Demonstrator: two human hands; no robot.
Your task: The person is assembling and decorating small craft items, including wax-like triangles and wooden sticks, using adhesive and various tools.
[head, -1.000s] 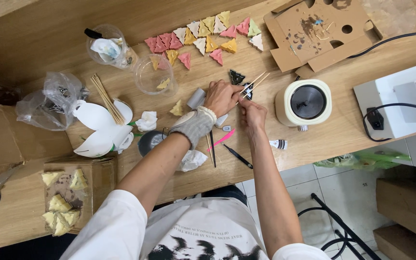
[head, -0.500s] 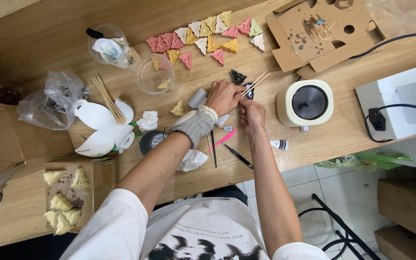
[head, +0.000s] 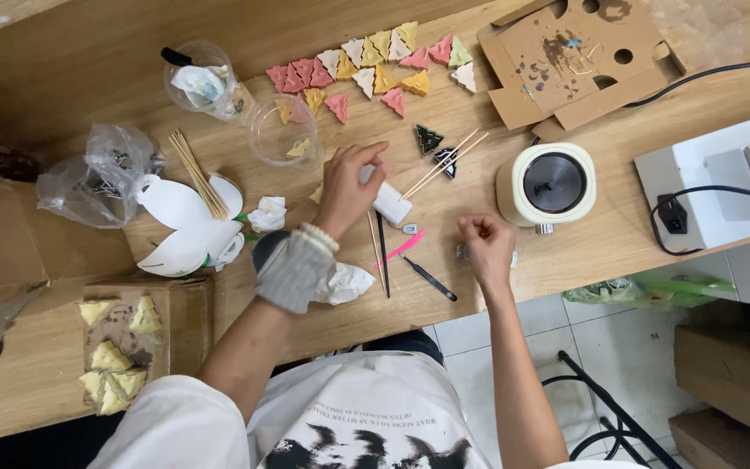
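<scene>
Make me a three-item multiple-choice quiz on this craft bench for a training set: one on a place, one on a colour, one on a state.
1. Where does the left hand rest?
A. on the white block
B. on the cardboard sheet
C. in the plastic bag

2. What colour are the two tree shapes by the skewers?
A. pink
B. black
C. yellow

3. How is the right hand?
A. flat and open
B. gripping the round pot
C. fingertips pinched at the table

Answers: A, fingers lie on the block; B, both are dark; C, fingers are drawn together on something small.
</scene>
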